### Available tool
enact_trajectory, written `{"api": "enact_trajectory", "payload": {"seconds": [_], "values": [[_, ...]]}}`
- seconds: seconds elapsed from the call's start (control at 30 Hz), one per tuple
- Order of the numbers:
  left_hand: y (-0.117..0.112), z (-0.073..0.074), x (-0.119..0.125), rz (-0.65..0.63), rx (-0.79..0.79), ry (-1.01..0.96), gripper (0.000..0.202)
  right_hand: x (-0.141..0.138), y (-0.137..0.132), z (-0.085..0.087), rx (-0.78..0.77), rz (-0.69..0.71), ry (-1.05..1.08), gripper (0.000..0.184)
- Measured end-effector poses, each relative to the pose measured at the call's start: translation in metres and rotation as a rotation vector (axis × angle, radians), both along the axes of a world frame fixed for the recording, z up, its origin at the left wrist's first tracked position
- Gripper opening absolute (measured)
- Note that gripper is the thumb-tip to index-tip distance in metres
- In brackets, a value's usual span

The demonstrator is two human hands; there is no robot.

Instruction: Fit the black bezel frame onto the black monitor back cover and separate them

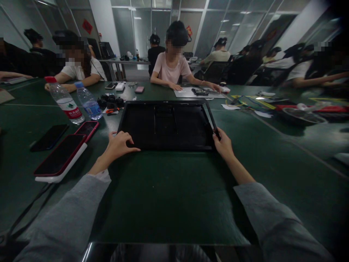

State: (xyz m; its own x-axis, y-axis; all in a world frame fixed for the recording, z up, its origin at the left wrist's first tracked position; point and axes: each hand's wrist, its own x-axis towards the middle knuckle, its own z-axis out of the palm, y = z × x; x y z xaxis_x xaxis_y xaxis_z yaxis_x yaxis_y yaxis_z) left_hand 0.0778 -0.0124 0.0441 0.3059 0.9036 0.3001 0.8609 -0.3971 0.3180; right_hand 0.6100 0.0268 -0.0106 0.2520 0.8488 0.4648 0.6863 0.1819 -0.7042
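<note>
A black monitor casing (pixel 136 125), a shallow rectangular shell with a raised rim, lies on the green table in front of me. My left hand (pixel 120 143) is at its near left corner, fingers curled over the rim and thumb stretched along the front edge. On the other side, my right hand (pixel 223 143) grips the right rim between thumb and fingers. A gap shows between the thin outer strip and the inner panel along that right side. The fingertips of my right hand are partly hidden by the rim.
Left of the casing are two water bottles (pixel 91 105), a dark phone (pixel 50 137) and a red-edged phone (pixel 61 154) on a white block. Orange-handled pliers (pixel 113 110) lie beyond. Cables (pixel 251 102) and a dark bowl (pixel 302 116) sit at right. A co-worker (pixel 174 67) sits opposite.
</note>
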Motion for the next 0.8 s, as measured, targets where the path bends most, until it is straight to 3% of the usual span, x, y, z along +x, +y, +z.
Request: {"api": "enact_trajectory", "payload": {"seconds": [0.13,0.27,0.37,0.5,0.8], "values": [[-0.001,-0.001,0.005,0.024,0.023,-0.013,0.039,0.001,0.001,-0.001,-0.016,-0.036,0.038,0.054],[0.004,-0.007,0.003,0.327,0.173,-0.115,0.052,0.002,0.003,-0.003,-0.020,-0.078,0.063,0.054],[0.012,-0.016,-0.006,0.487,0.122,-0.229,0.060,0.000,0.004,-0.003,-0.008,-0.084,0.046,0.054],[0.020,-0.025,-0.019,0.519,-0.044,-0.328,0.052,-0.002,0.006,0.000,-0.008,-0.115,0.028,0.055],[0.013,-0.017,-0.012,0.577,0.038,-0.259,0.049,-0.007,0.010,0.007,-0.033,-0.190,-0.062,0.056]]}}
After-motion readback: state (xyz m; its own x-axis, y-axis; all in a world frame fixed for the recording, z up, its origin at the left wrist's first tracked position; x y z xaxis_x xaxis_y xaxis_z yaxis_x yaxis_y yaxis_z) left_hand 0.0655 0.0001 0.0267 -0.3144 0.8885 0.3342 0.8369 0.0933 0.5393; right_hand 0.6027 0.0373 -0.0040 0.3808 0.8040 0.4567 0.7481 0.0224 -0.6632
